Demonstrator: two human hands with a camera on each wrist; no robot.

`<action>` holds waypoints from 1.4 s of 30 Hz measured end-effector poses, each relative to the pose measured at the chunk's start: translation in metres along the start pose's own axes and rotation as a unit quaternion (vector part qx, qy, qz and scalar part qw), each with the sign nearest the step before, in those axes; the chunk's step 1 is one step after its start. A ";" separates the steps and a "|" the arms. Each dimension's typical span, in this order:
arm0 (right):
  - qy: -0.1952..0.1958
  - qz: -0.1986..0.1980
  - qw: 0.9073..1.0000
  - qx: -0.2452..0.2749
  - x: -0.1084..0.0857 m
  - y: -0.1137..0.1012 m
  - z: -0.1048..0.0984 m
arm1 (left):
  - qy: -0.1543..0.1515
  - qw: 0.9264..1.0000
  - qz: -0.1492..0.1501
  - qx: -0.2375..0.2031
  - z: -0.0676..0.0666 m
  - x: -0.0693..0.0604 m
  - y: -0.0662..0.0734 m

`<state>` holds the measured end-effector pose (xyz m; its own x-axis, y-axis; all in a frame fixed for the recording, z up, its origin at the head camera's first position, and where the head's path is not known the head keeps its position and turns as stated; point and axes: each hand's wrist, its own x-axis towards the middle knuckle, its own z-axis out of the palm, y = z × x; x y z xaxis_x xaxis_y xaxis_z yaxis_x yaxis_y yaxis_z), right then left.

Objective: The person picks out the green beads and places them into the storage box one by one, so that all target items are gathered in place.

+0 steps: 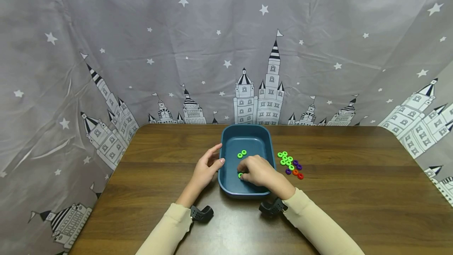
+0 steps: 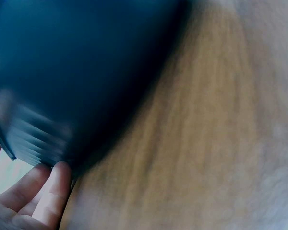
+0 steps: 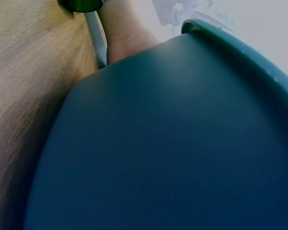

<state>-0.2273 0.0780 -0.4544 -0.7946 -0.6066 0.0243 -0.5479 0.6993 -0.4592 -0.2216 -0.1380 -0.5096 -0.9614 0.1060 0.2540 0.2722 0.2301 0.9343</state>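
A dark blue rectangular tray (image 1: 247, 132) stands on the table, its outer wall (image 3: 163, 134) filling most of the right wrist view. My right hand (image 1: 260, 171) reaches over the tray's right side. Its thumb and fingers pinch a small green ring (image 1: 240, 175) low over the tray floor. Two more green rings (image 1: 242, 154) lie farther back in the tray. At the tray's left rim, my left hand (image 1: 208, 168) touches the side with loosely extended fingers. Those fingers (image 2: 55, 194) also appear against the tray wall in the left wrist view.
Right of the tray lies a loose group of several green rings (image 1: 284, 158), with purple rings (image 1: 297, 164) and red-orange rings (image 1: 300, 176) beside them. The wooden table (image 1: 354, 168) ends at a grey curtain (image 1: 198, 50) printed with castles and stars.
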 end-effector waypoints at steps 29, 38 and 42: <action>0.063 -0.034 0.997 0.039 -0.003 0.000 -0.006 | -0.005 0.999 -0.038 -0.014 0.000 0.001 0.002; 0.118 -0.051 0.988 0.087 -0.012 0.009 -0.027 | -0.005 0.999 -0.039 -0.018 0.001 0.002 0.001; 0.155 -0.040 0.982 0.102 -0.017 0.017 -0.037 | -0.003 0.999 -0.042 -0.019 0.001 0.001 0.001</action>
<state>-0.2329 0.1146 -0.4294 -0.8100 -0.4902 0.3220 -0.5729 0.5442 -0.6129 -0.2228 -0.1372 -0.5088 -0.9804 0.0929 0.1739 0.1896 0.2024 0.9608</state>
